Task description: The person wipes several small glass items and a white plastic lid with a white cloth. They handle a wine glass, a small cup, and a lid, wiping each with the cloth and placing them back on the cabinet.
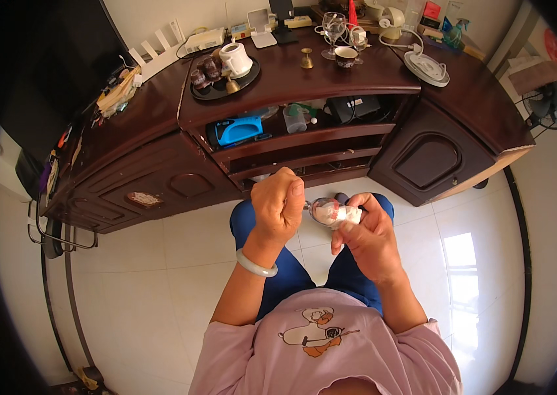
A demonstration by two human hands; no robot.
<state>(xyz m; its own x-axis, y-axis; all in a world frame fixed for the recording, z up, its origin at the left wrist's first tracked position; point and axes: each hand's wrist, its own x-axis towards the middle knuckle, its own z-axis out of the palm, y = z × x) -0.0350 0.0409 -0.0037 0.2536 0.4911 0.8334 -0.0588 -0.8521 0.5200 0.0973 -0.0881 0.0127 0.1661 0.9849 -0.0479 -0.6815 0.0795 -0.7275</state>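
Over my lap, my left hand (278,207) is closed in a fist around the foot end of a small stemmed glass (314,211), which lies on its side with its mouth to the right. A wad of white cloth or tissue (350,214) fills the bowl and sticks out of the rim. The thumb and fingers of my right hand (374,242) pinch that wad at the mouth of the glass. Reddish marking shows on or through the bowl. The foot is hidden inside my left fist.
A dark wooden cabinet (288,81) stands ahead, bearing a large wine glass (333,32), a small stemmed glass (359,38), a dark patterned cup (346,58) and a brass goblet (306,59). Left of these, a black tray (209,95) holds a white teapot (235,59) and small dark cups (209,68).
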